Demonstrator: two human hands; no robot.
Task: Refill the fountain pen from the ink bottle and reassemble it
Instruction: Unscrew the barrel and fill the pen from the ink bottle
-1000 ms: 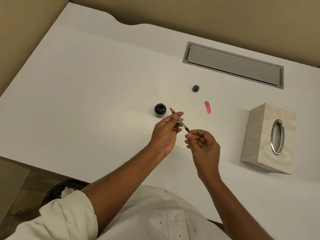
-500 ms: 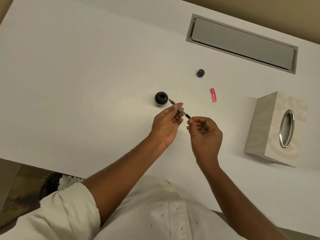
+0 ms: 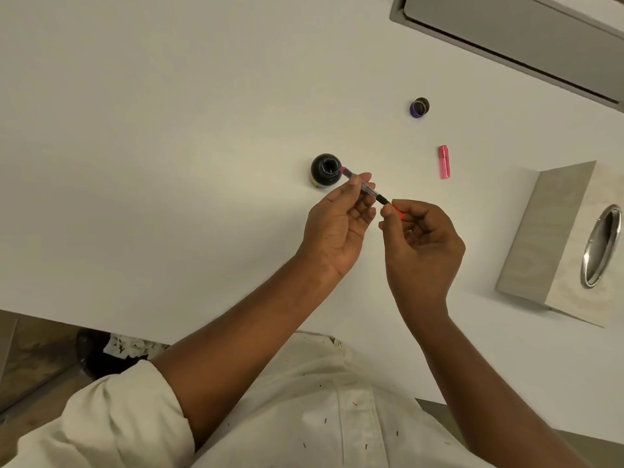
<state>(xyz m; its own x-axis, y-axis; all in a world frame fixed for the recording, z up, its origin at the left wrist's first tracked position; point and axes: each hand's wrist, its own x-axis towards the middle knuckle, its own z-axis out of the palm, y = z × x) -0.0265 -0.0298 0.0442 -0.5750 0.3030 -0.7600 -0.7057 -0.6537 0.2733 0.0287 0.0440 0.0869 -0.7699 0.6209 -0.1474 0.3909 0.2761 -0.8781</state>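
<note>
On the white desk [image 3: 169,130] the open ink bottle [image 3: 326,170] stands leftmost. My left hand [image 3: 337,228] pinches the clear pen section [image 3: 363,184] between thumb and fingertips, its front end over the bottle's mouth. My right hand [image 3: 422,244] curls closed around the orange barrel [image 3: 395,211] at the section's rear. Farther right lie the bottle cap [image 3: 419,107], the pink pen cap [image 3: 444,161] and a tissue box [image 3: 553,238].

Single head-worn cam, looking steeply down at the worktop [image 3: 169,130]. Close range; wearer's forearms enter from the bottom edge.
</note>
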